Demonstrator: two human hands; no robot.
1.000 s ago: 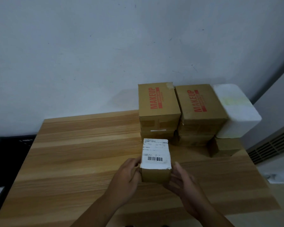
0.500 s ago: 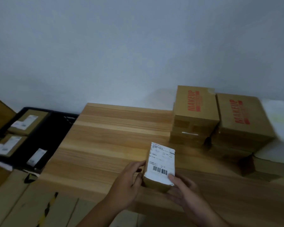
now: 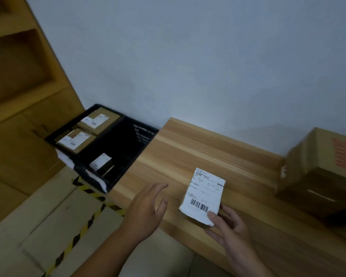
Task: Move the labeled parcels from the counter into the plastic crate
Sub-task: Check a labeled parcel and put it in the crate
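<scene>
A person's two bare hands reach over the near edge of a light wooden bench (image 3: 198, 148), seen from a head-worn camera looking down. The right hand (image 3: 228, 226) has its grip closed around a small cardboard parcel (image 3: 205, 196), thumb on the white shipping label that covers its top face, fingers underneath; the parcel sits tilted just above the bench near its front edge. The label carries a black barcode near the thumb and several lines of small print, including a few characters at the upper right, too small to read. The left hand (image 3: 148, 210) is empty, fingers spread and relaxed, apart from the parcel and pointing toward the black plastic crate (image 3: 146, 142) that stands lower down, just beyond the left end of the bench. Inside the crate three labeled parcels already lie: two brown ones (image 3: 88, 128) side by side in the far part and a smaller one (image 3: 102, 163) nearer the front; their labels cannot be read. White printing on the crate's inner wall is illegible. At the right edge a stack of brown cartons (image 3: 324, 162) rests on the bench, the top one stamped with blurred red lettering. Judging from this, the task is partway done: three parcels are stowed, one is in hand, and cartons remain.
</scene>
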